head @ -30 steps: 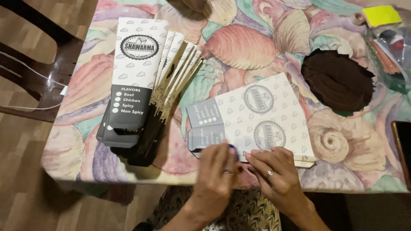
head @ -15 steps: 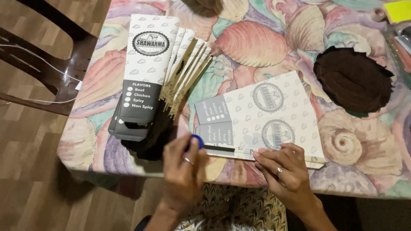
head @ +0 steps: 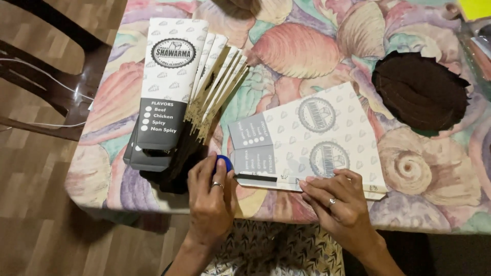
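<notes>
A flat white and grey printed carton blank (head: 307, 138) lies unfolded on the table near its front edge. My left hand (head: 210, 197) is closed around a small blue object, likely a glue stick (head: 223, 163), whose tip touches the blank's near left edge by a dark strip. My right hand (head: 340, 202) presses its fingertips on the blank's near edge and holds it flat. To the left lies a fanned stack of folded cartons (head: 179, 92), white above and dark grey below.
The table wears a pastel seashell-patterned cloth (head: 302, 51). A round dark brown mat (head: 419, 92) lies at the right. A yellow item (head: 473, 7) sits at the far right corner. A dark wooden chair (head: 46, 76) stands left of the table on a wooden floor.
My left hand has moved left along the blank's near edge with the blue object, from beside my right hand to the blank's left end. My right hand stays pressed on the edge.
</notes>
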